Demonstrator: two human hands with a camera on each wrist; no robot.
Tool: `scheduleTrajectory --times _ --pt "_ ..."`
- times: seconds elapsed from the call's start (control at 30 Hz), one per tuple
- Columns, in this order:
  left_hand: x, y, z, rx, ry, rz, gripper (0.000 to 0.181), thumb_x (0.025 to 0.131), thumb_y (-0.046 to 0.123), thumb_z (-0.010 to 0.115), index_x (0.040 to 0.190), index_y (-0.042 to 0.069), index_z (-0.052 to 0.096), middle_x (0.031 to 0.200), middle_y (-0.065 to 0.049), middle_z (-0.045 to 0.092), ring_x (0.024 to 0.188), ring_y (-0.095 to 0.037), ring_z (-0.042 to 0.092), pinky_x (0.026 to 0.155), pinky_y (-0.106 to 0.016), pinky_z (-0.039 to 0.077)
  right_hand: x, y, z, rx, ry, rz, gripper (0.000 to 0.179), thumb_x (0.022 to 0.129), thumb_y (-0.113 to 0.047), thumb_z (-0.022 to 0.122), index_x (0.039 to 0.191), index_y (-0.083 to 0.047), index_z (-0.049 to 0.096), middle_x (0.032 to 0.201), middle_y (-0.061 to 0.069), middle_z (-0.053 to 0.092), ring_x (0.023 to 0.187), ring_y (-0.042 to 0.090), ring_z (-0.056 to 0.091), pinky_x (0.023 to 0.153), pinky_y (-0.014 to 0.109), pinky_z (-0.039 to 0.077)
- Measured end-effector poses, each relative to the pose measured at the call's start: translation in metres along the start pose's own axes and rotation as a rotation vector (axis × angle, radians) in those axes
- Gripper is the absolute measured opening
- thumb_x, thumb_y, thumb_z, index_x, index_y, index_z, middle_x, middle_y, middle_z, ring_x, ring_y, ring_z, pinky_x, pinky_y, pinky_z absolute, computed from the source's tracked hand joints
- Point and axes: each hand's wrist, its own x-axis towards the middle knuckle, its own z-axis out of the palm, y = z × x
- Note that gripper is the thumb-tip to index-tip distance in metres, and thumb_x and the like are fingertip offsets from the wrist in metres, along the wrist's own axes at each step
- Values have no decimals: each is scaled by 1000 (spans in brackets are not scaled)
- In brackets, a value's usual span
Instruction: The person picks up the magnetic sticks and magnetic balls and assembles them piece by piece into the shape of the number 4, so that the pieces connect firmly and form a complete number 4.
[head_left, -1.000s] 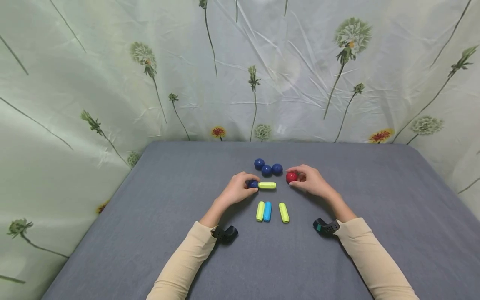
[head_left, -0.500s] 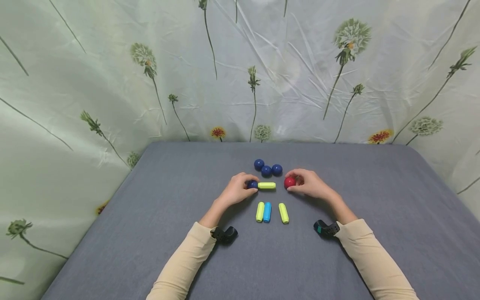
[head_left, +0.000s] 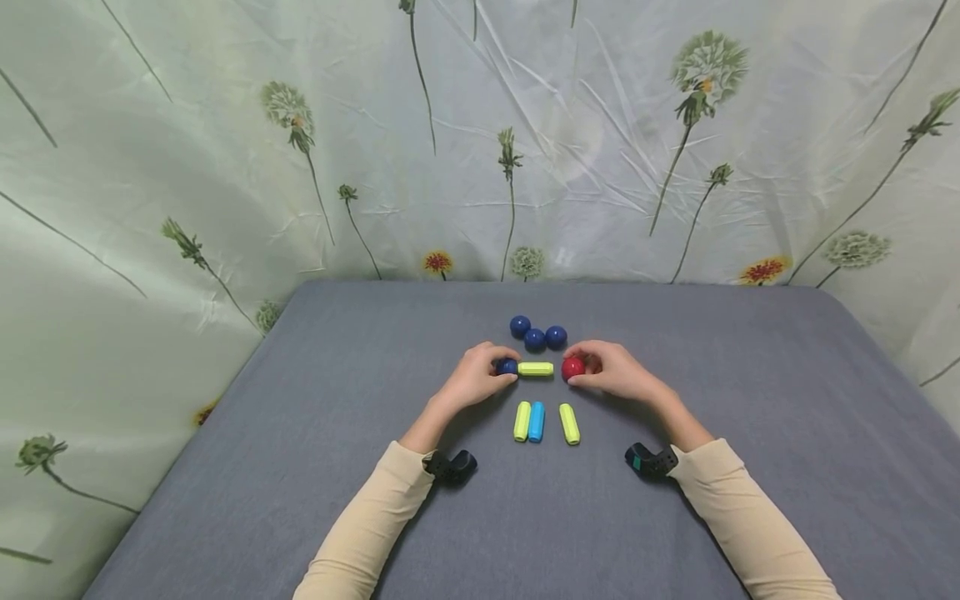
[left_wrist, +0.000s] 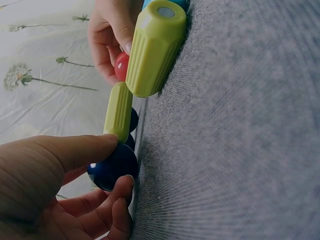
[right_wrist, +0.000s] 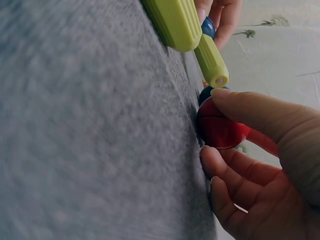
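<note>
My left hand [head_left: 477,375] pinches a dark blue ball [left_wrist: 116,167] between thumb and fingers. A yellow-green ribbed rod [head_left: 536,369] reaches rightward from that ball, its near end against it. On the rod's right, my right hand [head_left: 611,369] grips a red ball [head_left: 573,368] between thumb and fingers. A small gap separates the red ball from the rod's free end, where the right wrist view shows a small round inset [right_wrist: 219,80]. Part of each ball is hidden by the fingers.
Behind the hands, three dark blue balls [head_left: 535,339] sit close together. Nearer the person lie a yellow-green rod [head_left: 522,422] beside a blue rod [head_left: 536,422], and another yellow-green rod [head_left: 569,424] to the right. A flower-printed curtain [head_left: 480,167] hangs behind the grey table [head_left: 525,533].
My right hand has carried the red ball leftward and slightly toward the person, closer to the rod's free end. The left hand holds its blue ball in the same place.
</note>
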Motion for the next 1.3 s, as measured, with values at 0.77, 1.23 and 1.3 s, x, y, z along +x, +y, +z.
scheduleTrajectory --times 0.77,1.23,1.3 --pt "9 0 -3 21 5 -4 33 86 18 68 117 10 64 105 -12 62 78 -17 49 68 -25 41 6 -4 3 -19 -1 -26 36 83 -19 71 115 -7 61 96 10 64 69 12 50 63 24 41" --pt "7 -8 -4 30 59 -36 33 86 13 66 119 10 64 104 -15 60 75 -17 46 66 -25 37 7 -4 6 18 -28 -11 38 82 -17 71 117 -5 60 100 13 65 70 11 52 62 23 41" --pt "8 -8 -4 26 72 -42 33 86 13 66 119 9 64 106 -15 60 76 -17 47 67 -25 38 7 -4 6 20 -25 -5 37 82 -17 71 116 -6 61 100 12 65 69 11 51 62 23 41"
